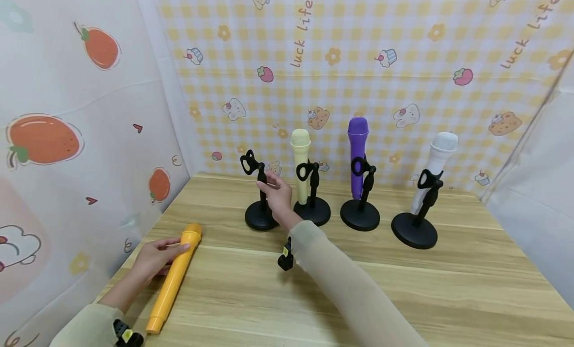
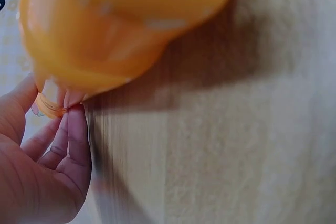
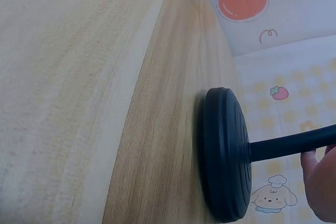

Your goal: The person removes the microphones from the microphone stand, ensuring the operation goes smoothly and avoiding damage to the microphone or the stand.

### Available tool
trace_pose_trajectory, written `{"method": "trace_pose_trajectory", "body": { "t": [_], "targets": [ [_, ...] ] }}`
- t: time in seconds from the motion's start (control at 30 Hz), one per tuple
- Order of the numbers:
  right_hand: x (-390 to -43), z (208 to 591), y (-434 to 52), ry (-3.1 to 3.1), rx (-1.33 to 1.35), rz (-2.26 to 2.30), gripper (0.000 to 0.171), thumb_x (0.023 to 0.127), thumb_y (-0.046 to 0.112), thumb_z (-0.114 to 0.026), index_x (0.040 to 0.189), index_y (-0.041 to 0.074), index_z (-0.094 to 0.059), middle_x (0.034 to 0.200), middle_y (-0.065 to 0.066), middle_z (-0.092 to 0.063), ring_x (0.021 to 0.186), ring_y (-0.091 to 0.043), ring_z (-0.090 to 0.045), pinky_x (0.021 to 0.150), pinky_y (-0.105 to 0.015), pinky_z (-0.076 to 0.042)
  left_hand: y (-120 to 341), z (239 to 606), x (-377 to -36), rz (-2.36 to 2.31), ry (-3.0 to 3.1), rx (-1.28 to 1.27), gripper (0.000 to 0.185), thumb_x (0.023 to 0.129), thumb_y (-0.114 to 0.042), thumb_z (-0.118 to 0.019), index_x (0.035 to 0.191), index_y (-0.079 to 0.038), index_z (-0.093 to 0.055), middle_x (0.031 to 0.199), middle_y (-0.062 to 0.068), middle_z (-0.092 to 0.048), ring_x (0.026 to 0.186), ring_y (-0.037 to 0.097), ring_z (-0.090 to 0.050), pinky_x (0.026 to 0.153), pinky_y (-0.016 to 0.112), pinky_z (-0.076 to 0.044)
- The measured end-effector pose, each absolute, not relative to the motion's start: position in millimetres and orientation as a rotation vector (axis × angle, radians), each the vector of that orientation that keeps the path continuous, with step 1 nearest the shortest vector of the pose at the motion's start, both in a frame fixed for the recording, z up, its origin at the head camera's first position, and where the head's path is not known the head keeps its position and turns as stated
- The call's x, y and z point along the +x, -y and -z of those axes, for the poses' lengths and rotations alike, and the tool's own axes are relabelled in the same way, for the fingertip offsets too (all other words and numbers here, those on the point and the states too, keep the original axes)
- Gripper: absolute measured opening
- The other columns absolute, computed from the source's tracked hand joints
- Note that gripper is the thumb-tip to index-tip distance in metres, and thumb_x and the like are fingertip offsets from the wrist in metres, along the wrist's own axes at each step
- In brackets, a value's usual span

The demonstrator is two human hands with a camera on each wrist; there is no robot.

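Observation:
An orange microphone slants across the left part of the wooden table, its head pointing away from me. My left hand grips it just below the head, thumb on top. Close up in the left wrist view, the orange microphone hides part of the fingers. Farther back, my right hand holds the upright pole of an empty black microphone stand between thumb and fingers. The round base of this stand sits on the table in the right wrist view, where only part of the right hand shows.
To the right, three more black stands hold a pale yellow microphone, a purple microphone and a white microphone. Patterned cloth hangs behind the table and along both sides.

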State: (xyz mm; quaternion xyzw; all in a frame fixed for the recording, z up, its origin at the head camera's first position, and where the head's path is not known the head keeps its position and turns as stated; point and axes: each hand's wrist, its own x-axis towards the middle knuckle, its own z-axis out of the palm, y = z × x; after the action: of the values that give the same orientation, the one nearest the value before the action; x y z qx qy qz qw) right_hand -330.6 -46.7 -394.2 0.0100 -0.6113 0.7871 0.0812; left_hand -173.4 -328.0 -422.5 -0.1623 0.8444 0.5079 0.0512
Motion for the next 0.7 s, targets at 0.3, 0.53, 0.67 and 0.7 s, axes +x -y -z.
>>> {"method": "trace_pose_trajectory", "body": {
  "t": [0.3,0.53,0.67,0.7],
  "targets": [
    [-329.4,395.4,48.3,1.819,0.06,-2.342,0.029,0.08,0.006,-0.08,0.108,0.011,-0.073,0.1,-0.002,-0.069,0.095,-0.018,-0.066,0.083,-0.032,-0.054,327.1,421.9,-172.7,-1.519,-2.591,-0.482,0.086,0.082,-0.051,-0.074,0.14,0.005,-0.045,0.114,0.017,-0.063,0.078,0.015,-0.061,0.063,0.032,-0.055],
    [-330.2,397.5,47.8,1.825,0.091,-2.337,0.03,0.08,0.005,-0.08,0.109,0.01,-0.073,0.101,-0.003,-0.07,0.096,-0.018,-0.066,0.083,-0.033,-0.054,326.8,421.7,-172.3,-1.523,-2.589,-0.482,0.085,0.082,-0.051,-0.074,0.14,0.005,-0.045,0.109,0.013,-0.064,0.077,0.014,-0.061,0.062,0.032,-0.055],
    [-331.8,398.6,46.9,1.837,0.093,-2.353,0.03,0.08,0.006,-0.08,0.109,0.011,-0.073,0.101,-0.002,-0.069,0.097,-0.018,-0.066,0.084,-0.033,-0.054,327.3,421.8,-172.1,-1.531,-2.584,-0.484,0.085,0.083,-0.05,-0.074,0.14,0.005,-0.044,0.107,0.011,-0.064,0.077,0.013,-0.061,0.062,0.032,-0.055],
    [-332.1,398.7,46.8,1.839,0.092,-2.359,0.03,0.08,0.006,-0.08,0.109,0.011,-0.073,0.101,-0.002,-0.069,0.097,-0.018,-0.066,0.084,-0.033,-0.054,327.6,421.8,-172.0,-1.534,-2.582,-0.486,0.085,0.083,-0.05,-0.073,0.14,0.005,-0.044,0.107,0.011,-0.064,0.077,0.013,-0.061,0.062,0.031,-0.055]
  ]
}}
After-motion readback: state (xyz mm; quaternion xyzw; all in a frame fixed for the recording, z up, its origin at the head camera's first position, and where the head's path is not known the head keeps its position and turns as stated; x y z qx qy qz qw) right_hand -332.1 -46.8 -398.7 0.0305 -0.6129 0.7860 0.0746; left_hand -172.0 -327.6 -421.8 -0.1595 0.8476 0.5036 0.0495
